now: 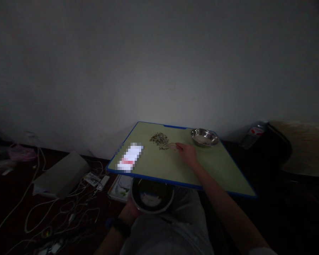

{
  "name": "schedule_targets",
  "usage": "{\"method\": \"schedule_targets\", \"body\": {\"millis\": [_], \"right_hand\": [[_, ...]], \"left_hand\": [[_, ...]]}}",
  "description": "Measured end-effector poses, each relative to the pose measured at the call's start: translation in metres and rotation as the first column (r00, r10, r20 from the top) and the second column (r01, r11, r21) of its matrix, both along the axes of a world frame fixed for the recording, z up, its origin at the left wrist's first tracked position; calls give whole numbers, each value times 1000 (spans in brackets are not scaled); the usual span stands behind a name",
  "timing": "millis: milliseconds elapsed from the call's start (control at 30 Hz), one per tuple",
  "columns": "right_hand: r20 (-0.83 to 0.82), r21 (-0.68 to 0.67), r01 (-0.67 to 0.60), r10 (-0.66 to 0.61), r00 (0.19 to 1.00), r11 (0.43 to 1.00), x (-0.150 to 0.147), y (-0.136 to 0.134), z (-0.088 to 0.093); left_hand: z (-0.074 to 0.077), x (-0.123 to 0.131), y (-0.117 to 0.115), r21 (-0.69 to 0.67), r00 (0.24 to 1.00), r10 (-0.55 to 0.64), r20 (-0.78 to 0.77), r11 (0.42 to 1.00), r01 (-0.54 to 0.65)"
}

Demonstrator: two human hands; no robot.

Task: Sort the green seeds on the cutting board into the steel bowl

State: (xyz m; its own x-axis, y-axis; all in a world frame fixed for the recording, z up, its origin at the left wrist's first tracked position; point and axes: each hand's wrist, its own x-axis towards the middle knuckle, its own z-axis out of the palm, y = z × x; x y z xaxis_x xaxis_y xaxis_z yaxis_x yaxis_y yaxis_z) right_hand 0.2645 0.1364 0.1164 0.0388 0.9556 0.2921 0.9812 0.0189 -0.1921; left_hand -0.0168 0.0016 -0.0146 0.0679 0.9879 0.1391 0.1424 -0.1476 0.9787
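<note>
right hand (187,153) mid-frame on green board (154,166), fingers together at seed pile (160,140); left hand (130,212) clamped on dark bowl (152,195) (lower centre)

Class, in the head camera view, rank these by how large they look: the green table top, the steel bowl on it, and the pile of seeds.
1. Green table top, clearly largest.
2. Steel bowl.
3. Pile of seeds, slightly smaller than the bowl; both sit equally far away.
</note>
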Motion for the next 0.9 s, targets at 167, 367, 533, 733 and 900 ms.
{"method": "schedule_targets", "body": {"millis": [167, 367, 533, 733, 900], "right_hand": [[-31, 31, -75, 76, 997, 997, -8, 3, 2], [-12, 26, -144, 144, 990, 989, -15, 4, 3], [-17, 18, -174, 174, 985, 985, -17, 4, 6], [-24, 4, -183, 183, 983, 983, -20, 3, 9], [-34, -3, -187, 187, 982, 982, -21, 1, 10]], "left_hand": [[-17, -4, 0, 35, 1000, -2, -24, 999, 2], [-31, -5, -2, 35, 999, 0, -53, 999, 2], [-16, -7, -4, -25, 996, -68, -60, 997, 67], [0, -3, -2, -33, 996, -72, -56, 997, 70], [-1, -2, -1, -50, 999, -23, 28, 998, 24]]}}
